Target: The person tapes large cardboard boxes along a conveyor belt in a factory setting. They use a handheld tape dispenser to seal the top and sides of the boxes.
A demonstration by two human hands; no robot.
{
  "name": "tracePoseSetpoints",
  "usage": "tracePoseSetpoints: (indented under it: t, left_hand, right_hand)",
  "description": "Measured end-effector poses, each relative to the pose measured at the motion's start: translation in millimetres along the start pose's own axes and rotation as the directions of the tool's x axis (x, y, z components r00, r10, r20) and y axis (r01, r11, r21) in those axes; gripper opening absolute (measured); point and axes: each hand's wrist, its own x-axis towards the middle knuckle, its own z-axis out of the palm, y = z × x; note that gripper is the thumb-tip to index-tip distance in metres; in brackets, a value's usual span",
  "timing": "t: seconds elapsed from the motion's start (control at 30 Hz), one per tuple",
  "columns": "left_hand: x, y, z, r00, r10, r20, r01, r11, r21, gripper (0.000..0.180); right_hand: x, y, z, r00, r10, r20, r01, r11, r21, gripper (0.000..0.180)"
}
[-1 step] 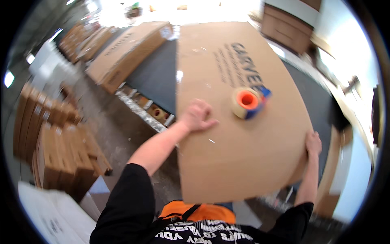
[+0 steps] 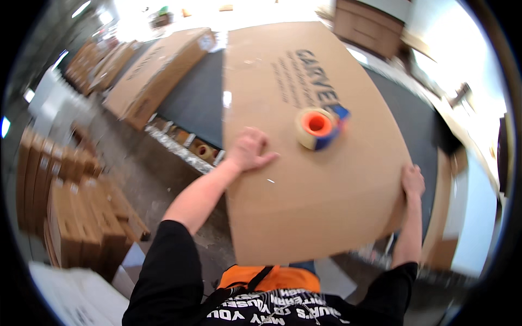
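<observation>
Bent fingers and an outstretched thumb put the left hand [image 2: 251, 149] on top of a large cardboard box [image 2: 304, 206], beside its left edge, while the right hand [image 2: 414, 181] sits against the opposite edge, rather nearer the person. With the blur and the undersides hidden, I cannot tell whether either hand actually clasps the cardboard or merely presses on it. So the box lies between the two hands, touching both, flat across a dark work surface [image 2: 196, 98]; its near end reaches toward the orange garment [image 2: 291, 278] at the person's waist. On the box, between the hands and slightly farther forward, rests a tape dispenser [image 2: 327, 130] with an orange core and blue parts, apart from both. Another long carton [image 2: 157, 76] lies to the left on the surface, and brown cartons [image 2: 89, 220] stand at lower left.
</observation>
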Motion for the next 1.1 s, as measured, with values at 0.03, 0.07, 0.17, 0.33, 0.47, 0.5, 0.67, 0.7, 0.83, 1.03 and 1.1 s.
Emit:
tracePoseSetpoints:
  t: [0.03, 0.07, 0.17, 0.33, 0.47, 0.5, 0.67, 0.7, 0.83, 1.03, 1.1]
  left_hand:
    - [-12, -6, -9, 1.000, -0.016, 0.004, 0.016, 1.000, -0.008, 0.047]
    - [-26, -9, -20, 0.999, -0.025, 0.040, 0.025, 1.000, 0.017, 0.048]
    - [-58, -11, -36, 0.990, 0.131, 0.049, -0.134, 0.989, 0.061, 0.055]
    - [-118, -11, -84, 0.957, 0.177, 0.228, -0.181, 0.983, -0.003, 0.078]
    - [-130, 35, -79, 0.833, 0.339, 0.437, -0.382, 0.924, 0.012, 0.104]
    - [-130, 50, -69, 0.822, 0.356, 0.444, -0.395, 0.919, -0.004, 0.104]
    - [-140, 57, -10, 0.952, 0.284, 0.117, -0.307, 0.880, 0.362, 0.081]
    - [-141, 63, -12, 0.962, 0.266, 0.066, -0.271, 0.893, 0.360, 0.067]
    - [-138, 63, -11, 0.963, 0.267, 0.046, -0.262, 0.876, 0.406, 0.096]
    - [-140, 56, -13, 0.954, 0.291, 0.075, -0.291, 0.835, 0.467, 0.091]
    - [-140, 55, -14, 0.950, 0.298, 0.096, -0.306, 0.823, 0.479, 0.091]
  right_hand:
    - [-31, -4, 0, 0.999, 0.039, -0.009, -0.039, 0.999, -0.001, 0.059]
    - [-63, -2, 5, 0.999, 0.025, -0.040, -0.025, 1.000, 0.006, 0.062]
    - [-153, 0, 4, 0.982, 0.147, -0.121, -0.142, 0.988, 0.054, 0.060]
    - [-272, -43, 13, 0.934, 0.238, -0.268, -0.204, 0.968, 0.147, 0.053]
    - [-314, -43, 46, 0.803, 0.318, -0.504, -0.172, 0.933, 0.315, 0.051]
    - [-313, -43, 63, 0.699, 0.271, -0.662, -0.094, 0.952, 0.291, 0.051]
    - [-275, -58, 148, 0.583, 0.550, -0.598, 0.430, 0.416, 0.801, 0.057]
    - [-282, -59, 150, 0.596, 0.526, -0.606, 0.461, 0.394, 0.795, 0.059]
    - [-294, -48, 124, 0.665, 0.290, -0.688, 0.542, 0.447, 0.712, 0.061]
    - [-375, 30, 96, 0.912, 0.303, 0.276, -0.362, 0.277, 0.890, 0.044]
    - [-385, 42, 88, 0.584, 0.055, 0.810, -0.788, -0.200, 0.582, 0.038]
